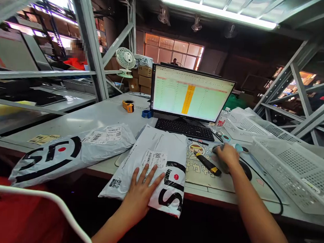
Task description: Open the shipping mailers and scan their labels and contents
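Note:
My left hand [143, 187] lies with spread fingers on a white plastic mailer bag [147, 146], printed with black letters and a red dot. Shipping labels with barcodes show on the bag just above my fingertips. At the right, my right hand [228, 154] is closed round a dark grey barcode scanner [218, 150], partly covered by my fingers and slightly blurred. A yellow-and-black utility knife [207, 163] rests on the cartoon desk mat [199, 178], between the mailer and my right hand. Another packed mailer [76, 153] lies to the left, overhanging the table edge.
Behind the mailer stand a black keyboard [184, 129] and a monitor [192, 96] showing a spreadsheet. Tape rolls [128, 106] sit farther back. White perforated baskets [292, 164] line the right side, near a black cable [270, 183]. A person in orange [76, 62] is beyond the metal frame.

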The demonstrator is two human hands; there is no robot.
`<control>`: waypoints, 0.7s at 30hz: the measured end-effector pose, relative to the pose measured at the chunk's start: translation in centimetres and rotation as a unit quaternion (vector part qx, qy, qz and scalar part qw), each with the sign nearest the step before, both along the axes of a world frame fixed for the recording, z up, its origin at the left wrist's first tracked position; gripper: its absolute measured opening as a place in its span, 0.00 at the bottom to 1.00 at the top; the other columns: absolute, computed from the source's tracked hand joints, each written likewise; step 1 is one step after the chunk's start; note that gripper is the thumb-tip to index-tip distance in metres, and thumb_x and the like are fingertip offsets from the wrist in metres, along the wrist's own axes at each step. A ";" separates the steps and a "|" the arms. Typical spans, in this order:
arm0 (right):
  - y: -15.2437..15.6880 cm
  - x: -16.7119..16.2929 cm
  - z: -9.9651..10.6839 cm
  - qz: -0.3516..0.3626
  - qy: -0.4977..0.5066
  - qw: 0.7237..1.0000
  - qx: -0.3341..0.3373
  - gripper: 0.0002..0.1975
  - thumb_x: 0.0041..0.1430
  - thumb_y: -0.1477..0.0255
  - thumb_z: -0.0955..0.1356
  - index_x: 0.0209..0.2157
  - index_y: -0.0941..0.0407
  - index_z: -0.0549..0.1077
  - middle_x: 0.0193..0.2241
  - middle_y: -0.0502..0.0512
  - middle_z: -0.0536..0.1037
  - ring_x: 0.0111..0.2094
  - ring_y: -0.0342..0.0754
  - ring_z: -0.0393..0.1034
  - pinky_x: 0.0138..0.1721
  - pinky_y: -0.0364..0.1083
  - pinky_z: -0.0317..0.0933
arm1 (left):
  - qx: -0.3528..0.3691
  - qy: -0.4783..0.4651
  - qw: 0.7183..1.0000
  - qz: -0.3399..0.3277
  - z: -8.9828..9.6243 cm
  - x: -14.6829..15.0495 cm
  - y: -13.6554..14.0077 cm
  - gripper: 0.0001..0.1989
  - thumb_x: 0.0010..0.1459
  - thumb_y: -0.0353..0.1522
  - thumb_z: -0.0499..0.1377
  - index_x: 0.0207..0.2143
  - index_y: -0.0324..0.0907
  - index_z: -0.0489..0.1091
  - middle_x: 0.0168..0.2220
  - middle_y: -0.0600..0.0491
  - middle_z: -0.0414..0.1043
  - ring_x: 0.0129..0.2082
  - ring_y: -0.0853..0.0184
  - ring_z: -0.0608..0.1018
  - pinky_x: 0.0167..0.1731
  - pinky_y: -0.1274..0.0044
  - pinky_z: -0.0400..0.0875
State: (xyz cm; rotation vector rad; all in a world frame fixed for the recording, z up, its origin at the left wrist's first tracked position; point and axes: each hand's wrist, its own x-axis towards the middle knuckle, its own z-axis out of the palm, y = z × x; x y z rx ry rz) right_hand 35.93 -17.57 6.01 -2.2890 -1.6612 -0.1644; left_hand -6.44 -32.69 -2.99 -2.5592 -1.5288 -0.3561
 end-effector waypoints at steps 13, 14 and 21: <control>10.7 -6.7 -1.3 0.103 -0.024 0.993 -0.049 0.34 0.70 0.72 0.60 0.74 0.63 0.52 0.60 0.75 0.73 0.64 0.66 0.62 0.65 0.63 0.51 | 0.094 0.011 0.995 -0.003 -2.1 -0.2 1.3 0.57 0.47 0.23 0.63 0.77 0.55 0.47 0.78 0.46 0.43 0.76 0.42 0.50 0.73 0.50 0.31; 10.8 -6.8 -1.4 0.103 -0.024 0.993 -0.054 0.34 0.70 0.71 0.61 0.74 0.63 0.51 0.60 0.76 0.73 0.64 0.67 0.63 0.65 0.64 0.50 | 0.097 0.009 0.995 -0.004 -2.2 -0.2 1.3 0.56 0.47 0.23 0.63 0.77 0.55 0.47 0.78 0.46 0.44 0.76 0.42 0.50 0.73 0.50 0.31; 11.2 -7.5 -0.7 0.128 -0.021 0.988 -0.082 0.32 0.75 0.65 0.59 0.75 0.57 0.52 0.65 0.71 0.70 0.67 0.64 0.59 0.67 0.66 0.48 | 0.095 -0.006 0.995 -0.004 -2.3 -0.1 1.4 0.57 0.46 0.22 0.61 0.77 0.56 0.47 0.78 0.48 0.44 0.77 0.44 0.48 0.73 0.51 0.30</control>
